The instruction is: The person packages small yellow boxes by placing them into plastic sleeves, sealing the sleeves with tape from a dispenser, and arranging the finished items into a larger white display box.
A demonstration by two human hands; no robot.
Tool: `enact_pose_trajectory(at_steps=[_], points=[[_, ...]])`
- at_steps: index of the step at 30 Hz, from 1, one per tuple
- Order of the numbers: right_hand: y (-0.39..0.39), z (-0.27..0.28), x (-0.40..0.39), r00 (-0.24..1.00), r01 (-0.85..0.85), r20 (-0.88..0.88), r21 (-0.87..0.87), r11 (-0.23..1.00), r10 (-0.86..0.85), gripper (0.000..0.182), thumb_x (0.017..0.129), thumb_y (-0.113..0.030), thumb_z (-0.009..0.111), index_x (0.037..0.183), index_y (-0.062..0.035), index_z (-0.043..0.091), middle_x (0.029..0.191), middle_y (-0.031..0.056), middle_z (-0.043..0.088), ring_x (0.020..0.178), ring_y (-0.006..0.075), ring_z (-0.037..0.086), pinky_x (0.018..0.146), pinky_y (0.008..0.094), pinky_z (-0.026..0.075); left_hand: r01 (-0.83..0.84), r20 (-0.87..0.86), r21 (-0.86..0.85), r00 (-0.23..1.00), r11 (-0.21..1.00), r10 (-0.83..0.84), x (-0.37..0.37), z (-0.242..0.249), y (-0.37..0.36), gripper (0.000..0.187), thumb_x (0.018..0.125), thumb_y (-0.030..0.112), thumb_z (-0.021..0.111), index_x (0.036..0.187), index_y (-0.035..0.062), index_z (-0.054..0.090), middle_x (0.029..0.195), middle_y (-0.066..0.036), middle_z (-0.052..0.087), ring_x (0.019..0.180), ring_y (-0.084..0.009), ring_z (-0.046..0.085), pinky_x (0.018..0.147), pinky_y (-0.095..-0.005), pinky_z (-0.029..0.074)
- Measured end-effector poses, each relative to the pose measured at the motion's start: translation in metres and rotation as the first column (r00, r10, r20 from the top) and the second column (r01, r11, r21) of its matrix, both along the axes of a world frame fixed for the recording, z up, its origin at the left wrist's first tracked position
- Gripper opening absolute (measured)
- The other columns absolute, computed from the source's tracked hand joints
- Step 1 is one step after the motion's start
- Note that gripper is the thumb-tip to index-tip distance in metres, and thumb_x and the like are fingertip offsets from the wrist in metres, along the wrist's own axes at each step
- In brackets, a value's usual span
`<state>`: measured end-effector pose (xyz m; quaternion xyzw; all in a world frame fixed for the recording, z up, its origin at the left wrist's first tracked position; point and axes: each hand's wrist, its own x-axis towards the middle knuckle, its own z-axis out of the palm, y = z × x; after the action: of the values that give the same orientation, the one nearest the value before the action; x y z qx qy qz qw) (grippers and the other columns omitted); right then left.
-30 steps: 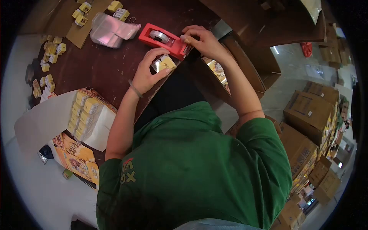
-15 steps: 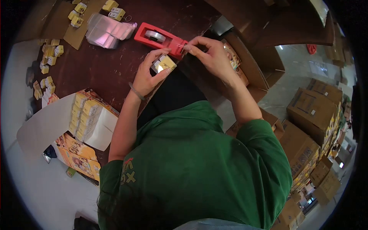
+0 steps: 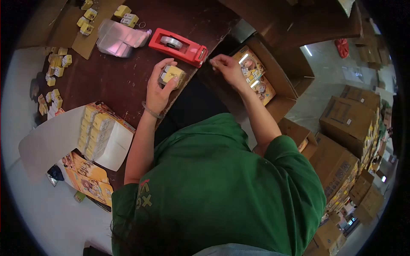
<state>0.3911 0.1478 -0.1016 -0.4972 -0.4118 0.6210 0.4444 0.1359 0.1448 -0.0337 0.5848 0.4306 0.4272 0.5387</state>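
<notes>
My left hand (image 3: 159, 87) is closed around a small yellow-and-white box (image 3: 174, 77) near the table's edge, with the thumb on its near side. Just above that hand lies a red tape dispenser (image 3: 190, 52) with a roll of clear tape (image 3: 171, 42) in it. To the right of the dispenser's cutting end, apart from it, is my right hand (image 3: 228, 70). Its thumb and forefinger are pinched together; whatever is between them is too small to make out.
Clear plastic cases (image 3: 119, 37) lie left of the dispenser. An open display box (image 3: 117, 149) holds rows of small yellow boxes. More yellow boxes (image 3: 57, 64) sit at the far left. An open carton (image 3: 277, 74) with printed packs stands right; stacked cartons (image 3: 348, 117) fill the floor beyond.
My right hand has drawn away from the dispenser's cutting end, slightly right and down. My left hand has shifted a little left with the small box, turning it somewhat.
</notes>
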Motion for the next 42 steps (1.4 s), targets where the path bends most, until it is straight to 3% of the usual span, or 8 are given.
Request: enact_pose_trajectory(at_steps=[5, 14, 19, 23, 28, 32, 36, 42], points=[[-0.030, 0.057, -0.029, 0.923, -0.208, -0.322, 0.046, 0.977, 0.211, 0.014, 0.098, -0.017, 0.061, 0.096, -0.0028, 0.062, 0.081, -0.0005, 0.058, 0.074, 0.0078, 0.055, 0.072, 0.0251, 0.049, -0.107, 0.016, -0.019, 0.994, 0.994, 0.108, -0.005, -0.006, -0.010, 0.036, 0.095, 0.012, 0.054, 0.130, 0.0026, 0.051, 0.123, -0.012, 0.059, 0.110, -0.0173, 0.056, 0.098, -0.0304, 0.043], [-0.015, 0.062, -0.081, 0.959, -0.271, -0.081, 0.001, 0.962, 0.271, 0.022, 0.092, -0.022, 0.069, 0.090, -0.0007, 0.066, 0.073, 0.0021, 0.065, 0.065, 0.0092, 0.059, 0.060, 0.0256, 0.048, -0.044, 0.050, 0.079, 0.998, 0.996, 0.040, -0.014, -0.008, -0.011, 0.032, 0.100, 0.014, 0.049, 0.130, 0.0024, 0.051, 0.123, -0.012, 0.059, 0.111, -0.0175, 0.056, 0.098, -0.0310, 0.043], [-0.024, 0.076, -0.098, 0.626, -0.268, 0.772, 0.077, 0.960, 0.112, 0.052, 0.085, -0.043, 0.072, 0.110, 0.0010, 0.060, 0.083, 0.0174, 0.070, 0.076, 0.0304, 0.070, 0.063, 0.0396, 0.053, -0.154, 0.487, -0.185, 0.844, 0.971, 0.226, -0.016, -0.013, -0.021, 0.030, 0.103, 0.019, 0.046, 0.128, 0.0038, 0.048, 0.125, -0.013, 0.055, 0.123, -0.0254, 0.052, 0.105, -0.0387, 0.040], [-0.048, 0.074, -0.111, 0.969, -0.141, 0.231, 0.230, 0.963, 0.087, 0.061, 0.087, -0.030, 0.072, 0.135, -0.0004, 0.048, 0.113, 0.0205, 0.065, 0.101, 0.0307, 0.065, 0.087, 0.0358, 0.050, -0.081, 0.776, -0.342, 0.537, 0.936, 0.330, -0.013, 0.003, -0.046, 0.035, 0.107, 0.031, 0.032, 0.129, 0.0069, 0.047, 0.131, -0.017, 0.053, 0.130, -0.0328, 0.047, 0.111, -0.0465, 0.037], [-0.019, 0.118, -0.094, 0.750, -0.480, 0.658, 0.606, 0.635, -0.061, 0.069, 0.074, -0.016, 0.082, 0.135, -0.0079, 0.052, 0.123, 0.0114, 0.060, 0.113, 0.0280, 0.056, 0.097, 0.0390, 0.044, -0.271, 0.542, -0.038, 0.803, 0.962, 0.247, -0.045, -0.001, -0.023, 0.034, 0.104, 0.029, 0.043, 0.126, 0.0022, 0.049, 0.131, -0.017, 0.053, 0.126, -0.0291, 0.050, 0.111, -0.0441, 0.037], [-0.007, 0.091, -0.098, 0.739, -0.532, 0.669, 0.648, 0.545, -0.074, 0.064, 0.074, -0.027, 0.081, 0.129, -0.0071, 0.055, 0.127, 0.0104, 0.057, 0.117, 0.0298, 0.052, 0.099, 0.0432, 0.039, 0.010, 0.185, -0.085, 0.983, 0.996, 0.006, -0.042, -0.011, -0.004, 0.044, 0.092, 0.008, 0.060, 0.133, -0.0010, 0.047, 0.125, -0.013, 0.058, 0.116, -0.0179, 0.055, 0.102, -0.0302, 0.042], [0.031, 0.100, -0.038, 0.687, -0.287, 0.650, 0.655, 0.699, -0.326, 0.029, 0.083, -0.029, 0.073, 0.100, -0.0061, 0.070, 0.108, 0.0100, 0.066, 0.098, 0.0321, 0.056, 0.087, 0.0420, 0.045, -0.030, 0.111, -0.036, 0.993, 0.999, 0.034, -0.034, -0.009, -0.007, 0.044, 0.092, 0.008, 0.059, 0.133, -0.0015, 0.049, 0.126, -0.014, 0.060, 0.117, -0.0177, 0.056, 0.102, -0.0298, 0.042], [0.059, 0.083, -0.016, 0.664, -0.442, 0.748, 0.404, 0.801, -0.011, 0.022, 0.086, -0.026, 0.069, 0.083, -0.0037, 0.069, 0.102, 0.0104, 0.067, 0.095, 0.0321, 0.055, 0.085, 0.0415, 0.045, 0.141, -0.116, 0.122, 0.985, 0.982, -0.127, 0.008, -0.010, 0.017, 0.039, 0.094, 0.017, 0.052, 0.130, 0.0001, 0.056, 0.127, -0.012, 0.061, 0.115, -0.0171, 0.057, 0.099, -0.0296, 0.043]])
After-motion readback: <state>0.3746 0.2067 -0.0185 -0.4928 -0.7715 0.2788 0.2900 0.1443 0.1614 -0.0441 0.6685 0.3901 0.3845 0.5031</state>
